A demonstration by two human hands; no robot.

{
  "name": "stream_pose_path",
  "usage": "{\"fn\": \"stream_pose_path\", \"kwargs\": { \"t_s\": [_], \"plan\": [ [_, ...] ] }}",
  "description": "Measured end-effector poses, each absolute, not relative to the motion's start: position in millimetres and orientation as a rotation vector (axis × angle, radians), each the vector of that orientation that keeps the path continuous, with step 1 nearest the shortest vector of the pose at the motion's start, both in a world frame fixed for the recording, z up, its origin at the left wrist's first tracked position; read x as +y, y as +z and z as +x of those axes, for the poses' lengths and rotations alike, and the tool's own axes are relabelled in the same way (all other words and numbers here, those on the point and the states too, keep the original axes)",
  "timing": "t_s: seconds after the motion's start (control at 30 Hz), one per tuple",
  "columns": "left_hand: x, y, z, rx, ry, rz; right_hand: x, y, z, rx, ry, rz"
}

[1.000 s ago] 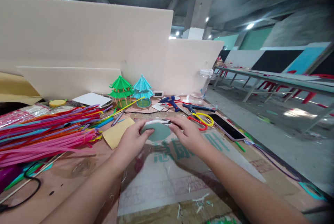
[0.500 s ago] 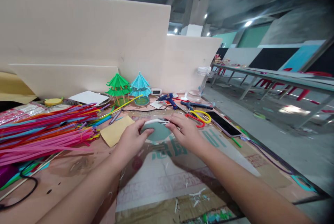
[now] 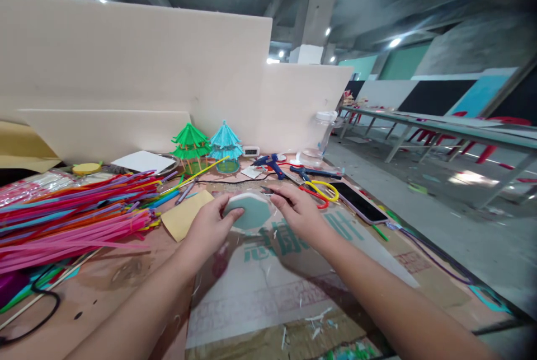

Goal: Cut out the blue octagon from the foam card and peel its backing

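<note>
My left hand (image 3: 213,220) pinches the left edge of an octagonal board (image 3: 251,213), grey-green on its face with a white rim, tilted up towards me. At the board's right side my right hand (image 3: 300,209) is closed on a thin blade (image 3: 267,189), whose dark pointed tip shows above the board's upper right edge; its handle is hidden in the fingers. Beneath both hands lies a translucent sheet (image 3: 268,304) with green and pink print. White shavings (image 3: 319,315) are scattered on the sheet near me.
Bundled pipe cleaners (image 3: 84,220) fill the left. Green (image 3: 191,141) and blue (image 3: 225,141) tiered-roof models stand at the back. A glue gun (image 3: 271,164), yellow-and-red-handled scissors (image 3: 325,189), pliers (image 3: 314,172) and a phone (image 3: 361,201) lie beyond my right hand. A clear jar (image 3: 321,133) stands behind.
The board has tipped so that more of its grey-green face shows. My right hand has come slightly away from its rim, and the blade tip now points up and left.
</note>
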State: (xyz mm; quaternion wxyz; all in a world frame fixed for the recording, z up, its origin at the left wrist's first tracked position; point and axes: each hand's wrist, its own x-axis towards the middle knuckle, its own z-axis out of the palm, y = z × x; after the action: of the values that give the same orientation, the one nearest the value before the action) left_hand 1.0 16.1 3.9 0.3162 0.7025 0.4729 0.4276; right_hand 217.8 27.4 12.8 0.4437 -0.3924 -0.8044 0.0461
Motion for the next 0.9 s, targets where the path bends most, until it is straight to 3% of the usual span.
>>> {"fn": "stream_pose_path", "kwargs": {
  "t_s": [0.9],
  "plan": [
    [14.8,-4.2,1.1,1.281,1.112,1.966,19.2,17.7,215.7,-2.155,0.053,-0.918]
  ]
}}
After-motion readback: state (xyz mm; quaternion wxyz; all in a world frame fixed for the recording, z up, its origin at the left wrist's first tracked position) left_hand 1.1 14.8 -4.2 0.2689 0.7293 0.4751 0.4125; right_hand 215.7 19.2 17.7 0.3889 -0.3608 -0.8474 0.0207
